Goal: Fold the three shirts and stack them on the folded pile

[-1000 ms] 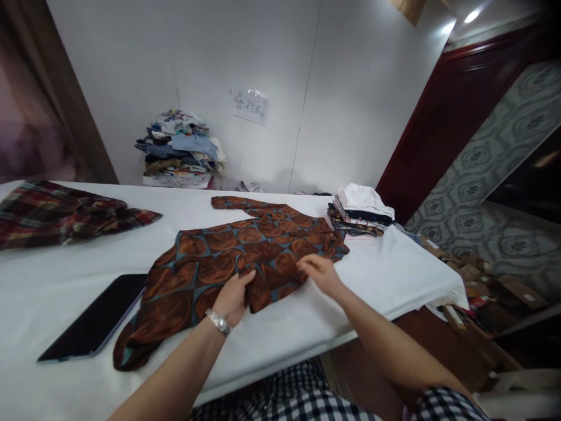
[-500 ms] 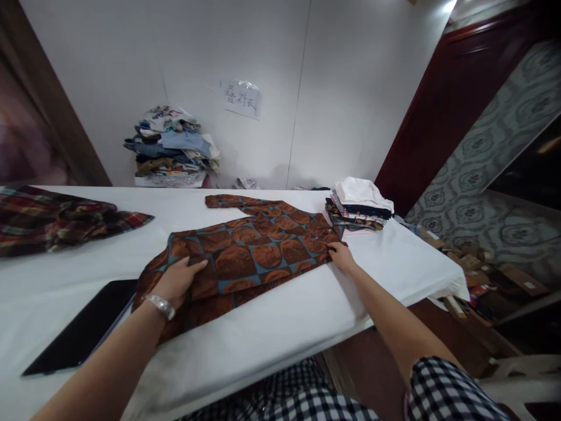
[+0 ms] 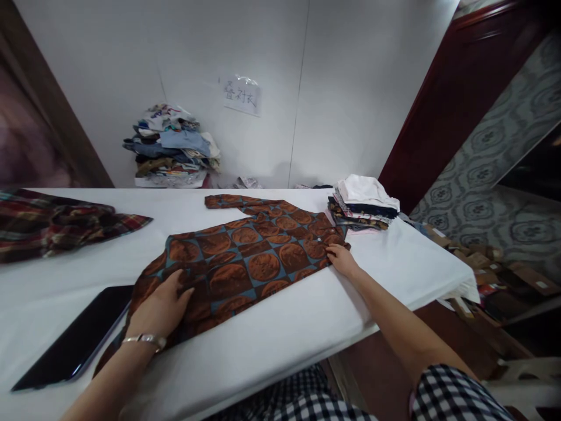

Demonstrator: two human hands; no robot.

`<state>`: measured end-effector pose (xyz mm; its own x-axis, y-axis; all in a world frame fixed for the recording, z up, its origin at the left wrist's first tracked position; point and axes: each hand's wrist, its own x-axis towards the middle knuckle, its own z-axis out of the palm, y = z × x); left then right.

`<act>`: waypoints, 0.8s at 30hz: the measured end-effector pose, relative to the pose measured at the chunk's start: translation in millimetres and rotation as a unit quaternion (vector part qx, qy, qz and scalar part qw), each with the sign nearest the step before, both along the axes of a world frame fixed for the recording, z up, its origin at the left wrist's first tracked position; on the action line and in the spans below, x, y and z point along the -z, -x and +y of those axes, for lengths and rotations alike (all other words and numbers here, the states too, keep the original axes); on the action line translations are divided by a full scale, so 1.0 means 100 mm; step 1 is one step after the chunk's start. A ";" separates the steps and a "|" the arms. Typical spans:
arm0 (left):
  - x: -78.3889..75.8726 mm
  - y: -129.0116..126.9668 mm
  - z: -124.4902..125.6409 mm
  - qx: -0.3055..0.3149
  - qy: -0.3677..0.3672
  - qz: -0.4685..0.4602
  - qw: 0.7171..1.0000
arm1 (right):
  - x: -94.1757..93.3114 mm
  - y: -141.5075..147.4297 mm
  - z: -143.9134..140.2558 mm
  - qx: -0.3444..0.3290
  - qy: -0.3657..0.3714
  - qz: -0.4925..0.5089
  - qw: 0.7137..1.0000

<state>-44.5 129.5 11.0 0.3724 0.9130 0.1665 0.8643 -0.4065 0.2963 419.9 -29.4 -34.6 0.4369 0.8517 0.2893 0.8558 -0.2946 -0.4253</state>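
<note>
A brown shirt (image 3: pixel 263 257) with orange circles and blue patches lies spread on the white-covered table, one sleeve stretched toward the back. My left hand (image 3: pixel 163 307), with a silver bracelet at the wrist, rests on the shirt's lower left part, thumb and fingers apart. At the other end, my right hand (image 3: pixel 342 259) pinches the shirt's near edge close to the collar. Beside my left forearm lies a flat black board (image 3: pixel 74 333), its right edge close to the shirt.
Folded clothes (image 3: pixel 363 204) form a neat stack at the right back. A red plaid garment (image 3: pixel 56 222) lies at the left. Behind the table stands a tall clothes pile (image 3: pixel 170 143) against the wall. Cardboard boxes (image 3: pixel 486 269) crowd the floor at right.
My left hand has slid toward me and left over the shirt, and the shirt's near edge there lies flatter. My right hand keeps its hold at almost the same spot.
</note>
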 end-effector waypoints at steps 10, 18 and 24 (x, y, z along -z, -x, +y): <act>0.33 0.22 -0.37 0.268 -0.108 0.027 0.957 | 0.05 -0.31 -0.54 0.018 -0.050 -0.022 0.998; 0.29 0.18 -0.15 0.257 -0.130 0.096 0.953 | 0.02 -0.35 -0.38 -0.019 -0.017 -0.027 0.999; 0.43 0.43 0.06 0.188 -0.191 0.077 0.960 | -0.10 -0.37 -0.29 -0.004 0.000 0.028 1.000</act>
